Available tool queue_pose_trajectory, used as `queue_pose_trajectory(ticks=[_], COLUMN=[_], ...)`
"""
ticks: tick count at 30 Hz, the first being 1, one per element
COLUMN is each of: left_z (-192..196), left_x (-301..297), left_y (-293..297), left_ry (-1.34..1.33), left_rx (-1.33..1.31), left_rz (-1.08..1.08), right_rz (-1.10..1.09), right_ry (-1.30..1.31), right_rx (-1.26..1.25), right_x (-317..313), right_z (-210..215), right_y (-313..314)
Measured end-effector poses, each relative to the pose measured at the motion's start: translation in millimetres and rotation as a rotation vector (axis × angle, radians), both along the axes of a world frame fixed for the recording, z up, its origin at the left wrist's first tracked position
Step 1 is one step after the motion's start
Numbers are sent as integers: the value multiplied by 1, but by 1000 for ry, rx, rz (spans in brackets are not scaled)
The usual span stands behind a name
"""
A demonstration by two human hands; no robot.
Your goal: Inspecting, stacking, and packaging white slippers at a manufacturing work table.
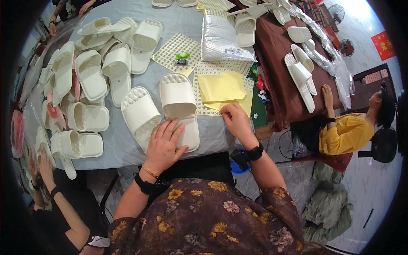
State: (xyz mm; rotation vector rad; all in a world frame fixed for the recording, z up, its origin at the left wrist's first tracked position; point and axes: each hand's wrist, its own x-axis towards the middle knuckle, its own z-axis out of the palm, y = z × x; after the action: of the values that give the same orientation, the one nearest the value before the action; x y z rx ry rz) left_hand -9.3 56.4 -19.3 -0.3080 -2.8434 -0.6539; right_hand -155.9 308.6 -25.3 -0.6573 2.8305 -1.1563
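Observation:
My left hand [165,143] lies with fingers spread over a pair of white slippers, touching the left slipper [138,111] and the right slipper [179,95]. Both have quilted insoles and a broad strap, and their open toe ends point away from me. To the right, my right hand [236,121] has its fingers pinched together at the lower edge of a yellow paper sheet [221,88]. Whatever sits between those fingertips is too small to make out. Beneath the yellow paper is a sheet of number stickers [205,111].
A heap of white slippers [89,76] covers the table's left side. Farther back are another sticker sheet [168,53] and a silver bubble mailer [223,38]. At right, more slippers [299,76] lie on brown cloth [276,63], beside a person in yellow [346,134]. Another person's hand [46,168] touches slippers lower left.

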Motion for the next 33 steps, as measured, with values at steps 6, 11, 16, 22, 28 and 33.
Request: queue_pose_trajectory(ticks=[6,11,16,22,28,33], left_z=[2,2,2,1,1,1], left_x=[-1,-2,-1,-1,0,-1], left_y=[0,-1,-1,-1,-2,-1], left_ry=[0,3,11,3,8,18], left_rx=[-1,4,3,5,10,7], left_rz=[-5,-6,-5,0,-9,-8], right_rz=[38,24,37,61,58,111], right_ry=[100,126,144,83,58,66], right_rx=[103,93,124,182,158,182], right_x=[0,3,3,-3,-1,-4], right_z=[-3,2,4,5,9,4], right_y=[0,-5,-7,-4,-6,-1])
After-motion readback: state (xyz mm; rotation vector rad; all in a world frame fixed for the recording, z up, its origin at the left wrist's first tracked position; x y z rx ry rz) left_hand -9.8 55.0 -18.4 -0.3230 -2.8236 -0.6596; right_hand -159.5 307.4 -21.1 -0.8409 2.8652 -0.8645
